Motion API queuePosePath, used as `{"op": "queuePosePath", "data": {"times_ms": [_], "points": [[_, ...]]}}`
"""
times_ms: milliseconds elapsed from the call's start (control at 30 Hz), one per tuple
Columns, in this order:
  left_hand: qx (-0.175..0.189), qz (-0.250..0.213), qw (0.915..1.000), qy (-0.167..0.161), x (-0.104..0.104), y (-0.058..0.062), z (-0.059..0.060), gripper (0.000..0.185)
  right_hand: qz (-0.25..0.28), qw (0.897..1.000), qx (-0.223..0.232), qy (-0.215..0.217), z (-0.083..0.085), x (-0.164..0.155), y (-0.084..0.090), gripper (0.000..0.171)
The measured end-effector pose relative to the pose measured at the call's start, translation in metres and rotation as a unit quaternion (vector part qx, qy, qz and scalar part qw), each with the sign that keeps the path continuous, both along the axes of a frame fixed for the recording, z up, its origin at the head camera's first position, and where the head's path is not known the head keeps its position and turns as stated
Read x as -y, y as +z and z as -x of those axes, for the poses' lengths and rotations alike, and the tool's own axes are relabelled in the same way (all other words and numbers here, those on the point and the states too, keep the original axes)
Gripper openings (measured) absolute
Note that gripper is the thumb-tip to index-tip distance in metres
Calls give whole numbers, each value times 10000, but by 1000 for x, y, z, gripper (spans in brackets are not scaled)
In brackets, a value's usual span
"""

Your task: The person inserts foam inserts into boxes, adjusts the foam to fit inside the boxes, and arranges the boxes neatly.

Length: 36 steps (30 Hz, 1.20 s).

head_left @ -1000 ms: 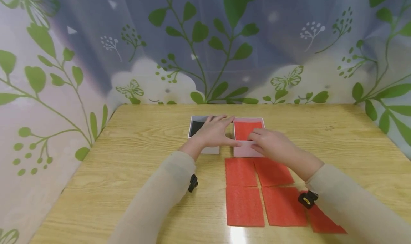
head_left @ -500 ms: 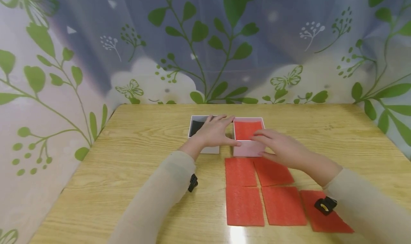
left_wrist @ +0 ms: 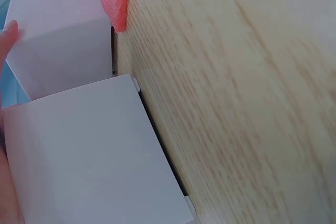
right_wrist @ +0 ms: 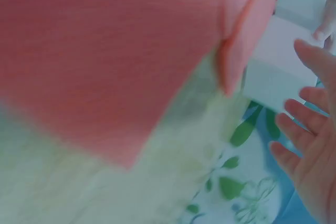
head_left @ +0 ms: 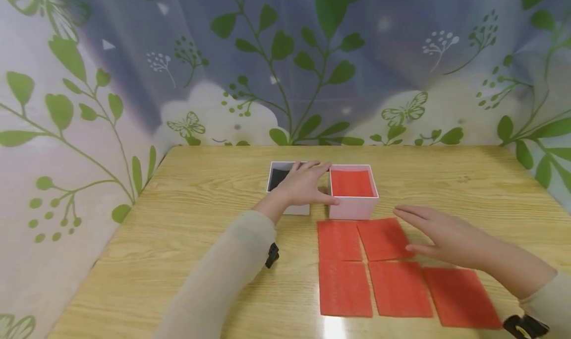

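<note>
Two small white boxes stand side by side at the table's middle. In the head view, the left box (head_left: 296,210) has black material (head_left: 277,177) inside, partly hidden by my left hand (head_left: 305,184). The right box (head_left: 352,209) holds a red piece (head_left: 351,183). My left fingers reach over the left box, spread, with the thumb at the right box's front left corner. My right hand (head_left: 450,237) hovers right of the boxes, fingers extended and holding nothing. Several red squares of soft sheet (head_left: 399,288) lie flat in front of the boxes; one (head_left: 461,297) sits at the right.
The wooden table (head_left: 200,190) reaches back to a patterned curtain (head_left: 250,56) with green leaves and butterflies. More curtain hangs along the left and right sides. Both forearms wear long sleeves (head_left: 223,274) with a black wrist device.
My right hand has left the right box and moved right and toward me, its fingers straightening. My left hand holds its place. The view has shifted slightly.
</note>
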<state>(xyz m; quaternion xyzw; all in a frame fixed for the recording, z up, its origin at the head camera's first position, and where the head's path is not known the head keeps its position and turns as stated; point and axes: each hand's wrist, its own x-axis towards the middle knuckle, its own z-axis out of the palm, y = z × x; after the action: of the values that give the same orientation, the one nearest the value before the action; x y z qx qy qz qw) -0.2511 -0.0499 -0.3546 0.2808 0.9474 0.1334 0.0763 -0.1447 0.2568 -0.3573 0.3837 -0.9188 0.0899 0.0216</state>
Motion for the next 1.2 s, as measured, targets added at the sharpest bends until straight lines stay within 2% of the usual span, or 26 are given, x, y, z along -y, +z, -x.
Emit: {"op": "queuePosePath", "data": {"times_ms": [200,500,933,1033,1200], "points": [[-26,21,10000,15,-1,0,0,98,-80,9929,960,-697,-20,-32,-14,74],[-54,18,10000,2,-1,0,0,97,-449,9789,1713,-1018,-40,-57,-36,84],[-47,50,10000,-17,0,0,0,97,-492,9794,1770,-843,-55,-80,-57,94],[-57,60,10000,-17,0,0,0,97,-466,9868,1401,-665,-57,-83,-61,98],[-79,119,9999,18,0,1,0,97,-574,9888,1246,-589,-58,-80,-61,102]]}}
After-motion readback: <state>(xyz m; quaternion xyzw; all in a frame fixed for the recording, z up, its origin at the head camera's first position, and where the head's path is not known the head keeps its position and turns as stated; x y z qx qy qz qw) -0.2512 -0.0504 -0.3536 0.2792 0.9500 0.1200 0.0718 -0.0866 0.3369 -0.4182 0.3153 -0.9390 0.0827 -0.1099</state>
